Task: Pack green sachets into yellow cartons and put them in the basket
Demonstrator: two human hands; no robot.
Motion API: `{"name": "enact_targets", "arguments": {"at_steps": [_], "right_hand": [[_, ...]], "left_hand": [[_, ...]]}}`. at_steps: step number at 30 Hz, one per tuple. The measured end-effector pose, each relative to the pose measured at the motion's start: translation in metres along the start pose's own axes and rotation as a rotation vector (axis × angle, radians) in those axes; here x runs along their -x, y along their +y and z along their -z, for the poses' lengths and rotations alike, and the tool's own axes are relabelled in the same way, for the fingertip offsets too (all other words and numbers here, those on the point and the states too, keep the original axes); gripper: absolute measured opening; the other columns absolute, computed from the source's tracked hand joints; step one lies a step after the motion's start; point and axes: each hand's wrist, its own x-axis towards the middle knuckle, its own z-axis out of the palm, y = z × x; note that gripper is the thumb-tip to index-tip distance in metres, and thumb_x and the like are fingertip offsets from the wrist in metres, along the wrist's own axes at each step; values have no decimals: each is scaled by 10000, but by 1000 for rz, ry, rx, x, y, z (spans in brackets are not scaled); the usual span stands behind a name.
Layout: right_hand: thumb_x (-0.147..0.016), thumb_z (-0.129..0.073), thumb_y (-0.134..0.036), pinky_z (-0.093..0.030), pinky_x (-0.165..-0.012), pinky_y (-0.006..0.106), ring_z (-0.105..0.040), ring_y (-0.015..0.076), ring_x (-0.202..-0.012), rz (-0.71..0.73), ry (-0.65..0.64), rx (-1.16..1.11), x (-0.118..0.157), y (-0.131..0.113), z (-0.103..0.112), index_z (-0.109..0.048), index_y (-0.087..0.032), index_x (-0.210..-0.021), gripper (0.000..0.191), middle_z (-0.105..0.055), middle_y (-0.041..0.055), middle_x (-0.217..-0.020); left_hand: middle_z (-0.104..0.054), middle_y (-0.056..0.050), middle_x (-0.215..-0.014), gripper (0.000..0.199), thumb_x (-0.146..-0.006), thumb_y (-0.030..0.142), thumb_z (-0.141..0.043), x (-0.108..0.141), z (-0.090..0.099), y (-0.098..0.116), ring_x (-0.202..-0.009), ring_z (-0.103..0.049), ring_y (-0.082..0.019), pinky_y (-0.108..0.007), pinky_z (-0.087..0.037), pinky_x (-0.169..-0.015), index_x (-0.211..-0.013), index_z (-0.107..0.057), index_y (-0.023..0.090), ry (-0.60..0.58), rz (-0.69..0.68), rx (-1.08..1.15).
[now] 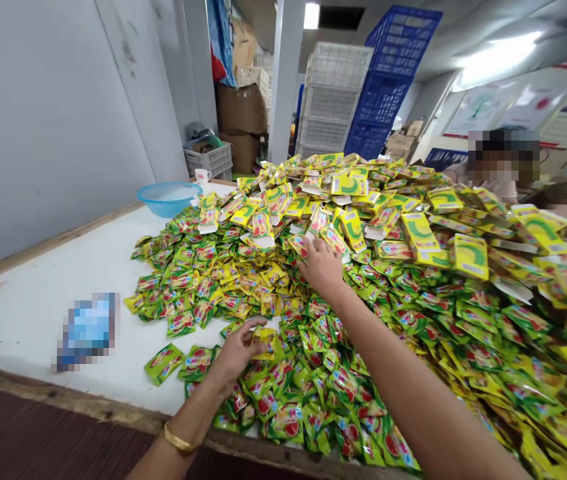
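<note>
Low in the middle of the table, my left hand (239, 352) pinches a small yellow sachet (266, 343) between thumb and fingers. My right hand (322, 268) reaches farther forward, its fingers stretched out and apart over a small yellow-and-red carton (334, 241) at the front of the carton heap. Its palm hides part of what lies beneath. Around both hands spreads a thick layer of green sachets (286, 420) with red fruit pictures. A patch of yellow sachets (236, 287) lies between the hands. Behind them, many open-flapped yellow cartons (348, 185) are piled up.
A blue basin (169, 199) and a white cup (202, 175) stand at the table's far left. On the white tabletop (113, 260) lies a blurred blue item (88, 330). Stacked white crates (333, 93) and blue crates (388, 73) rise behind. A person (498, 163) is at the far right.
</note>
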Motion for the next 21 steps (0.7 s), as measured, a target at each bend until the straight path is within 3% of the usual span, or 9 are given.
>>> {"name": "enact_targets", "arguments": {"at_steps": [3,5,9,12,14,16,18,21], "right_hand": [[-835,-534,-237,-433,-839,455,-447,314,-1145,17,-43,0,-11,-5,-8,-485,-221,-1270,438,-479,160,-1299],[-847,-474,-171,-453,-784,410,-475,310,-1108,12,-68,6,-2,-8,-9,-532,-189,-1215,373,-492,183,-1268],[-846,-505,-216,-475,-677,339,-587,261,-890,14,-118,20,52,-26,-6,-596,-128,-1111,294,-571,185,-1127],[-861,-528,-383,-488,-622,310,-622,216,-790,30,-144,-39,99,-41,-9,-562,-131,-1190,416,-532,184,-1228],[-891,-480,-373,-493,-631,299,-633,197,-794,56,-153,-102,117,-43,-10,-505,-148,-1276,446,-501,181,-1287],[-873,-479,-223,-491,-653,299,-631,202,-864,164,-147,-101,121,-38,-10,-461,-214,-1329,456,-471,151,-1345],[-801,-497,-90,-488,-729,345,-587,248,-1026,375,-111,-51,114,-30,-11,-449,-293,-1336,574,-423,97,-1409],[-749,-531,-45,-418,-909,477,-439,295,-1238,713,-65,-23,96,-25,-18,-492,-336,-1285,611,-415,34,-1426]], "left_hand": [[-646,-1,-782,501,-533,311,-754,8,-2,-4,-756,-605,-159,-251,-469,-700,-989,-596,175,62,68,113],[-644,3,-751,538,-516,326,-775,9,0,-6,-702,-607,-155,-252,-475,-659,-997,-591,170,123,94,155],[-642,-10,-759,455,-589,282,-737,9,3,-7,-666,-603,-150,-229,-463,-540,-1006,-588,180,211,177,231],[-631,-12,-760,329,-660,229,-671,7,1,-6,-647,-586,-136,-220,-467,-511,-976,-593,184,255,191,290],[-618,-2,-736,304,-670,214,-651,6,1,-7,-634,-576,-131,-219,-471,-508,-967,-598,180,251,154,298],[-610,10,-708,336,-648,208,-657,6,2,-7,-624,-571,-128,-216,-467,-509,-976,-601,168,234,99,263],[-614,18,-688,387,-615,205,-666,7,6,-7,-615,-570,-122,-211,-464,-532,-992,-599,156,220,50,224],[-612,34,-655,403,-577,208,-670,10,10,-6,-587,-555,-99,-193,-451,-558,-969,-600,149,201,11,209]]}}
